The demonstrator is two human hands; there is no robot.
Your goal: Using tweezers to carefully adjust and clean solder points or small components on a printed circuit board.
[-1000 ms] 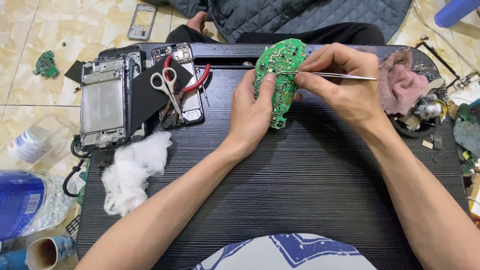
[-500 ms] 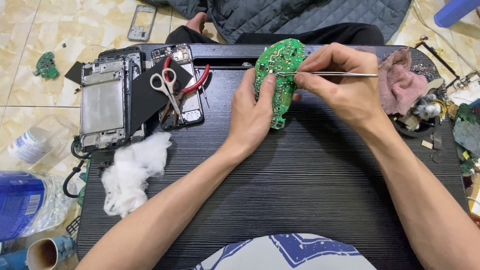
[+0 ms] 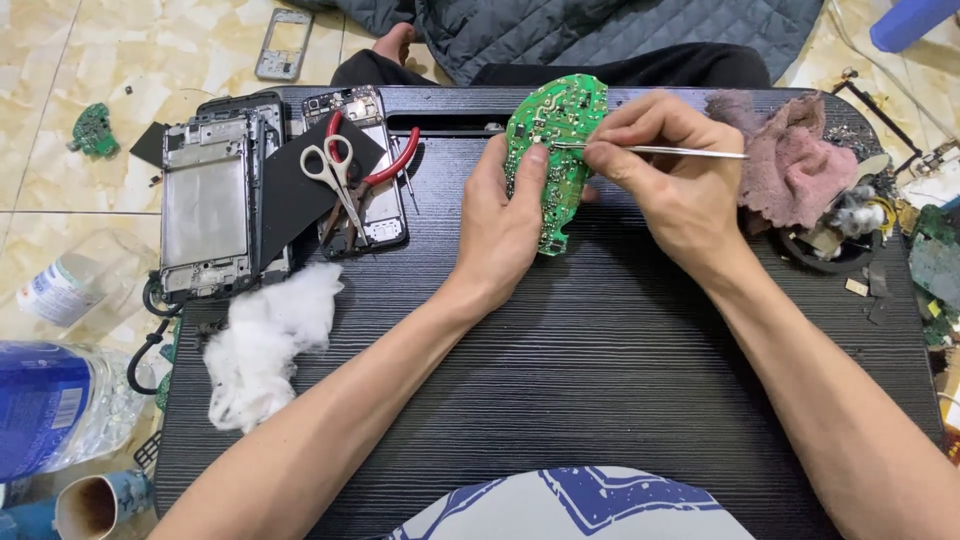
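From the head camera we look down on a black ribbed table, and near its far edge, about mid-width, the left hand holds a green circuit board tilted up off the surface. The board's long axis runs from the far edge toward us, its broad rounded end pointing away and its narrow end pointing down toward the table close to the palm. The left fingers are curled round the board's left edge, with the thumb pressed flat on its face. The right hand pinches a thin metal tool between thumb and forefinger, the other fingers folded close together; the tool lies almost level, its tip on the board's upper middle and its tail pointing right. Just right of that hand we see a pinkish rag. To the left, well apart from the board, lie scissors with white handles on opened phone frames, and a wad of white cotton nearer us.
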